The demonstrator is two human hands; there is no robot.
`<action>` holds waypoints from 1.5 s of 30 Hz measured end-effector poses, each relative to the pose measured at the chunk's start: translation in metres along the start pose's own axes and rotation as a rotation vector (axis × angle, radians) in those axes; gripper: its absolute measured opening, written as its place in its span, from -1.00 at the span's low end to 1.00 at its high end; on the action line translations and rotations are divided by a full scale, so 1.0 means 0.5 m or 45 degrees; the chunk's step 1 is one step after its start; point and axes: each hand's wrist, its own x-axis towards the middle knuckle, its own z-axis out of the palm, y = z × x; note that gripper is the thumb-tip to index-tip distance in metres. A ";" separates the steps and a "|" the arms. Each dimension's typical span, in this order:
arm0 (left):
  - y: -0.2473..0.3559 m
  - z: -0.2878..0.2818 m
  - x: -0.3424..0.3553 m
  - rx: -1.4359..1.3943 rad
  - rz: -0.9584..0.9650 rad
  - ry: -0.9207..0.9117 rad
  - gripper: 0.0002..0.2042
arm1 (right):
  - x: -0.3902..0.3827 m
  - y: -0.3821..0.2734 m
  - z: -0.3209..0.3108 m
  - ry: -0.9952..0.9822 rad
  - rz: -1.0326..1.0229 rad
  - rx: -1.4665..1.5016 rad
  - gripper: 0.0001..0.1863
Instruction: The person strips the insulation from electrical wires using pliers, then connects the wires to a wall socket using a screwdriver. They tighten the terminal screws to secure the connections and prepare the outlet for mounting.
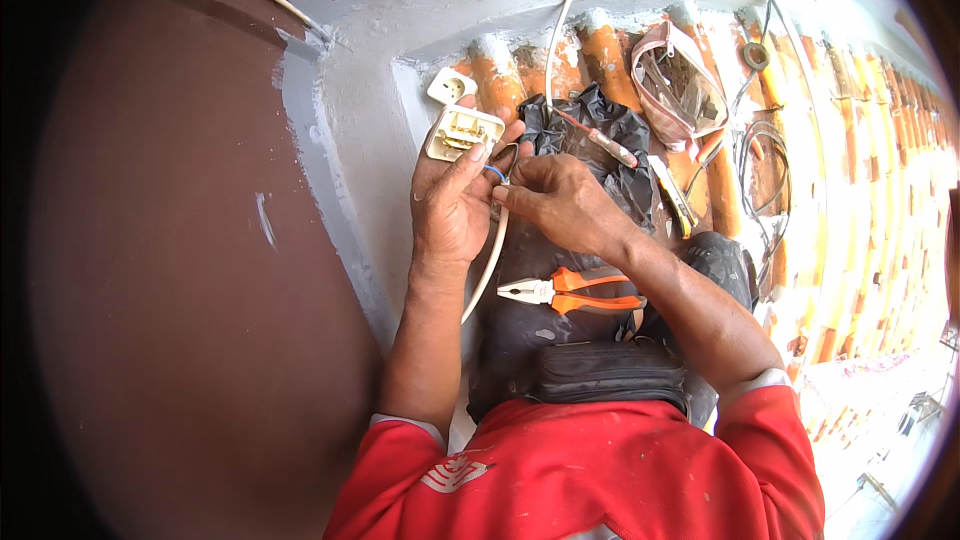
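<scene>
My left hand (450, 202) holds a white socket base (462, 132) between thumb and fingers, its brass contacts facing up. A white cable (492, 258) rises to my hands, its sheath stripped at the end so that a blue wire (494, 172) and a dark wire show. My right hand (565, 202) pinches the cable end right beside the left fingers. Beyond the left hand lies a white socket cover (452, 86) with a round face. Pliers (575, 291) with orange and grey handles rest on my dark-trousered leg, jaws toward the left.
A screwdriver (610, 146) lies on a black plastic bag (590, 120) over orange roof tiles (605, 55). Past it sit an open pink pouch (680, 90), a cutter knife (672, 195) and a coiled dark cable (765, 165). A brown wall (190, 240) stands at the left.
</scene>
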 end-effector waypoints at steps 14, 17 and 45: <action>0.042 -0.011 -0.005 0.476 0.501 -0.339 -0.59 | 0.055 0.244 -0.137 0.630 -0.352 -1.291 -0.83; 0.061 -0.026 -0.012 0.519 0.528 -0.351 -0.56 | 0.026 0.187 -0.132 0.722 -0.375 -1.010 -0.88; 0.073 -0.015 -0.018 0.311 0.602 -0.339 -0.54 | -0.190 -0.101 -0.012 0.580 -0.735 -0.157 -0.85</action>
